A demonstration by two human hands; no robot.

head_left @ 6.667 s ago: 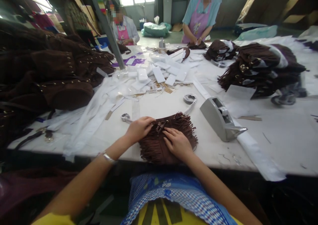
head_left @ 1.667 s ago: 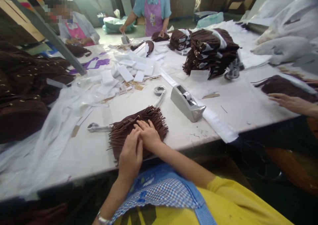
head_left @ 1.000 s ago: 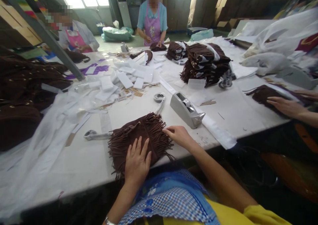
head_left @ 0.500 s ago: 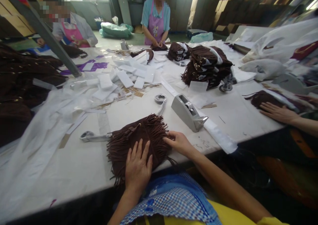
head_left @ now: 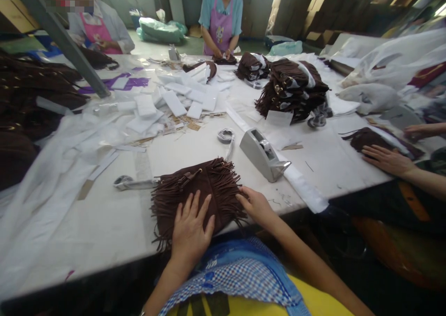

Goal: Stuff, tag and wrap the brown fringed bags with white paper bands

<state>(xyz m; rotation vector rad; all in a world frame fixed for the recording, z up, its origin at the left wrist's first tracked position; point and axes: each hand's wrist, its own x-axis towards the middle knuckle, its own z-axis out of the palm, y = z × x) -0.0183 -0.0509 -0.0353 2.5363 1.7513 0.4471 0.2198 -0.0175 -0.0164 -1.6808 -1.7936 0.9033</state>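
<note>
A dark brown fringed bag (head_left: pixel 218 186) lies flat at the table's near edge, with wrapped straps running out to its left and behind it. Spread fingers of my left hand (head_left: pixel 191 227) rest flat on its lower middle. At the bag's right side, my right hand (head_left: pixel 256 207) has thumb and forefinger bent together at the fringe ends; whether a strand is between them is too small to make out. A grey tape dispenser (head_left: pixel 263 155) stands to the right of the bag, on a long white strip (head_left: pixel 306 190).
Behind are white foam pieces (head_left: pixel 174 103) and stacked brown bags (head_left: pixel 294 88). A slanted metal post (head_left: pixel 66 42) and a dark pile (head_left: pixel 21 107) stand left. At right, a co-worker's hand (head_left: pixel 390 160) presses another bag. Two people work across the white table (head_left: pixel 104 232).
My right hand has shifted slightly right along the fringe, whose strands now reach further right. My left hand stays flat on the bag. A co-worker's second hand shows more at the far right.
</note>
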